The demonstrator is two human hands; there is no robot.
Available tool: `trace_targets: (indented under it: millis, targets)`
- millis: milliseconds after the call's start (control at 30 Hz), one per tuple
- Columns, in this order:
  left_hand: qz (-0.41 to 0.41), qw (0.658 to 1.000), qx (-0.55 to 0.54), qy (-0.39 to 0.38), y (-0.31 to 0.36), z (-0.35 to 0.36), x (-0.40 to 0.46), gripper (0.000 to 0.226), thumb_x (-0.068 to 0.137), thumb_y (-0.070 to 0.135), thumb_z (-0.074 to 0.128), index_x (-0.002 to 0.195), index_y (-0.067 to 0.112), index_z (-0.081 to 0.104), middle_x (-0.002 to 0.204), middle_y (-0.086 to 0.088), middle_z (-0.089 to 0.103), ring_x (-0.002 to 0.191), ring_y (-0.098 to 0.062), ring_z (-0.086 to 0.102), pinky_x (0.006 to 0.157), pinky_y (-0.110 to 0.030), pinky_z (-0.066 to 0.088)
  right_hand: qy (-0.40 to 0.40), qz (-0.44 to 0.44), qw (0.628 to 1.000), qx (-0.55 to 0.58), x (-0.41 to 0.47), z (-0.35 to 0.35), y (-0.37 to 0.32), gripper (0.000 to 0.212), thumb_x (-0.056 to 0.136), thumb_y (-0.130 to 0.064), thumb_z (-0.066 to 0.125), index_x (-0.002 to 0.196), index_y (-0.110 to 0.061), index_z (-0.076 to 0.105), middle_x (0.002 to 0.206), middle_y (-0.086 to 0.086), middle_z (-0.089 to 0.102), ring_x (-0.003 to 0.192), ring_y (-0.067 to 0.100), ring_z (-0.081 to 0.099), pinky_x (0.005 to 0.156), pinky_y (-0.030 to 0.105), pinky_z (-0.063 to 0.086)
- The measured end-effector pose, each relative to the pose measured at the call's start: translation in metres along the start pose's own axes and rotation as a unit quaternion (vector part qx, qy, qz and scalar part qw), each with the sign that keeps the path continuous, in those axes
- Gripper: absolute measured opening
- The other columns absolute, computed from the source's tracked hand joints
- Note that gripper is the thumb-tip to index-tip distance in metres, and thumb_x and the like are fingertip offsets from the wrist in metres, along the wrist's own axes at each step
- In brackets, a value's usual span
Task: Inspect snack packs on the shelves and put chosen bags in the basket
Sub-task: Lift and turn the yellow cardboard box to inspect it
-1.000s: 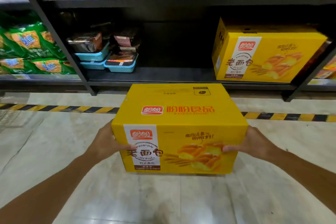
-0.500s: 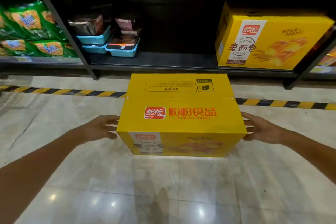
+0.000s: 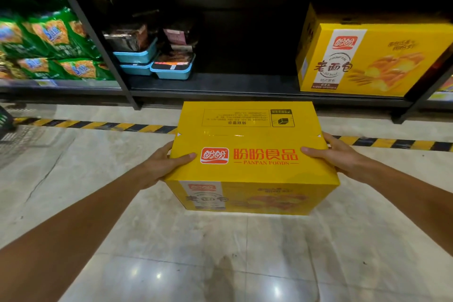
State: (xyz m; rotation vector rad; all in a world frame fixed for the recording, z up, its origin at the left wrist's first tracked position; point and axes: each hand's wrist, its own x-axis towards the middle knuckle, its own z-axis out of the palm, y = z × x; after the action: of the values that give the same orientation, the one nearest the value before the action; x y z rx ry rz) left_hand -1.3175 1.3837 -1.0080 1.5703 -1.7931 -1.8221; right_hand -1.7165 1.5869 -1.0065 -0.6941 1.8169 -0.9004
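A yellow box (image 3: 250,154) is held above the tiled floor (image 3: 171,252), gripped at its two ends. The left hand (image 3: 164,164) is clamped on the left end, its thumb laid across the top face beside the red logo; the right hand (image 3: 335,154) is clamped on the right end, its thumb likewise on top. The box is tilted so that its top, printed "PANPAN FOODS", faces the camera, while the front with the bread picture is seen at a steep angle below. Beyond it, a black-and-yellow striped line (image 3: 98,125) is seen on the floor before the black shelf (image 3: 220,86). On the bottom shelf, a second yellow box (image 3: 367,56) stands at the right, blue trays (image 3: 157,64) are stacked near the middle, and green bags (image 3: 49,41) are piled at the left. A dark basket (image 3: 6,121) is partly seen at the far left edge.
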Motion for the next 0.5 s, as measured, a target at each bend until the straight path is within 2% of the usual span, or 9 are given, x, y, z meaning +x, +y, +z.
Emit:
trace_targets:
  millis: [33,67,133,167,267,367,433,500]
  targets:
    - [0.011,1.0,-0.004,0.005,0.002,0.001,-0.003,0.126,0.032,0.076,0.091,0.144,0.044,0.041,0.131,0.0,0.067,0.109,-0.028,0.071,0.089,-0.05,0.061,0.006,-0.012,1.0,0.007,-0.001,0.0,-0.001,0.084,0.084,-0.036,0.077,0.156,-0.035,0.036,0.139,0.001,0.06,0.12,0.029,0.061,0.095,0.048,0.053]
    - [0.027,1.0,-0.008,0.012,0.004,0.003,-0.006,0.119,0.038,0.073,0.091,0.143,0.043,0.042,0.131,0.0,0.066,0.109,-0.027,0.07,0.088,-0.047,0.061,0.015,-0.026,1.0,0.008,-0.003,-0.001,-0.001,0.086,0.081,-0.036,0.078,0.156,-0.035,0.037,0.14,0.0,0.06,0.12,0.027,0.062,0.097,0.047,0.053]
    - [0.057,0.997,-0.023,0.038,0.007,0.007,-0.007,0.101,0.059,0.055,0.084,0.148,0.039,0.04,0.135,-0.001,0.061,0.117,-0.028,0.064,0.094,-0.047,0.056,0.032,-0.066,0.997,0.021,-0.005,-0.001,-0.002,0.083,0.077,-0.034,0.079,0.152,-0.035,0.042,0.138,-0.002,0.063,0.117,0.02,0.064,0.097,0.044,0.053]
    - [0.072,0.996,-0.027,0.055,0.008,0.009,-0.005,0.098,0.064,0.049,0.081,0.152,0.038,0.038,0.137,-0.001,0.058,0.121,-0.028,0.061,0.097,-0.048,0.054,0.045,-0.086,0.995,0.032,-0.006,0.0,-0.003,0.078,0.079,-0.031,0.079,0.148,-0.037,0.044,0.133,-0.005,0.064,0.114,0.015,0.064,0.096,0.042,0.053]
    - [0.106,0.99,-0.039,0.088,0.007,0.012,0.002,0.103,0.064,0.045,0.082,0.155,0.042,0.033,0.14,0.003,0.054,0.126,-0.025,0.056,0.103,-0.052,0.052,0.078,-0.137,0.987,0.037,-0.002,-0.001,-0.005,0.076,0.085,-0.022,0.079,0.148,-0.042,0.041,0.123,-0.015,0.064,0.108,0.005,0.063,0.087,0.032,0.054]
    - [0.139,0.988,-0.026,0.06,0.001,0.011,0.01,0.092,0.068,0.037,0.083,0.144,0.052,0.035,0.13,0.016,0.057,0.119,-0.013,0.06,0.097,-0.042,0.055,0.076,-0.158,0.984,0.029,0.002,0.001,-0.002,0.084,0.086,-0.016,0.077,0.15,-0.046,0.032,0.122,-0.023,0.06,0.107,-0.001,0.061,0.078,0.021,0.053]
    - [0.143,0.988,-0.025,0.049,-0.001,0.01,0.012,0.087,0.064,0.046,0.087,0.133,0.06,0.036,0.127,0.024,0.057,0.113,-0.003,0.061,0.093,-0.036,0.056,0.076,-0.165,0.983,0.023,0.004,0.002,0.002,0.083,0.087,-0.013,0.076,0.147,-0.049,0.031,0.123,-0.026,0.058,0.106,-0.005,0.061,0.074,0.017,0.055]
    - [0.139,0.989,-0.033,0.048,-0.002,0.007,0.017,0.093,0.06,0.049,0.088,0.136,0.059,0.037,0.132,0.02,0.058,0.117,-0.007,0.061,0.093,-0.035,0.056,0.083,-0.174,0.981,0.026,0.008,0.001,0.002,0.082,0.087,-0.012,0.077,0.144,-0.051,0.032,0.124,-0.023,0.061,0.107,-0.004,0.063,0.073,0.015,0.057]
